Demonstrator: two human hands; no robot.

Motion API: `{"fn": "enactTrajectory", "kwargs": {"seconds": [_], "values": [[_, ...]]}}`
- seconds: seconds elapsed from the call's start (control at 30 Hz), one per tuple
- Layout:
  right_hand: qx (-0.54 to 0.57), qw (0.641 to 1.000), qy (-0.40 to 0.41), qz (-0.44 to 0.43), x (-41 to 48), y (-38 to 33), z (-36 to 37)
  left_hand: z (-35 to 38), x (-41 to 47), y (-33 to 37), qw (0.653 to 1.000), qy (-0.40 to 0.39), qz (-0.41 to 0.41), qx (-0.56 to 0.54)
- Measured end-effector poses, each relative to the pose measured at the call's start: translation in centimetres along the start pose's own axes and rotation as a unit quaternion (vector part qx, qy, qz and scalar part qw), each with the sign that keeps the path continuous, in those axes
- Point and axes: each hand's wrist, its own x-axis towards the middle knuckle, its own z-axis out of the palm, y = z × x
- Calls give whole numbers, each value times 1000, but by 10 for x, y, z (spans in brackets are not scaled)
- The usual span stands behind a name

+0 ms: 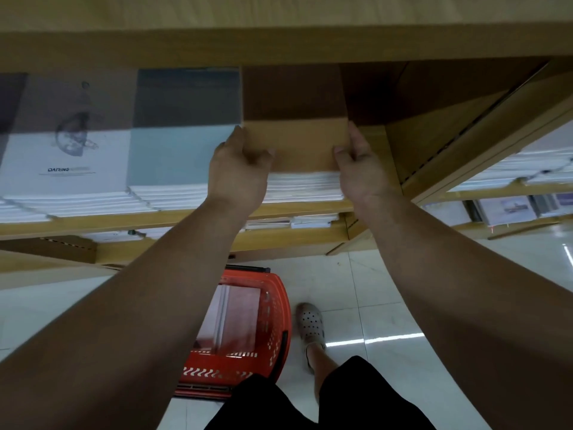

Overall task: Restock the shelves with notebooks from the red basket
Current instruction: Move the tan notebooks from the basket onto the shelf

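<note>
- Left hand (pixel 238 172) and right hand (pixel 361 169) grip opposite sides of a brown-covered notebook stack (pixel 297 144), fingers curled on its edges.
- Stack sits on the wooden shelf (pixel 325 207), at the right end of the row, just beside a blue-covered stack (pixel 183 150); a white-covered stack (pixel 68 156) lies further left.
- Red basket (pixel 273 321) on the tiled floor (pixel 403 305) below, notebooks (pixel 235 318) inside.
- One foot in a perforated clog (pixel 310 324) just right of the basket.
</note>
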Motion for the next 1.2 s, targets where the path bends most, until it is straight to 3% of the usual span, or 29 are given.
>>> {"fn": "enactTrajectory", "kwargs": {"seconds": [0.13,0.33,0.5,0.8,0.87,0.93,1.03,1.2], "values": [[-59,998,-5,-14,-8,-4,9,-8,-3,-6,999,31,-9,-29],[-249,966,-14,-69,-23,-28,43,-45,-5,-17,992,63,-43,-99],[-301,948,-63,-78,-29,-46,88,-95,10,-38,978,124,-67,-154],[-438,885,-109,-116,-38,-44,124,-147,18,-78,986,158,-56,-27],[-444,882,-106,-115,-35,-43,125,-151,14,-81,985,156,-38,56],[-446,882,-102,-112,-33,-44,125,-152,7,-82,980,110,-26,165],[-458,875,-105,-119,-33,-42,121,-142,3,-80,977,6,-19,214],[-466,872,-93,-116,-23,-34,105,-124,16,-78,970,-5,36,239]]}}
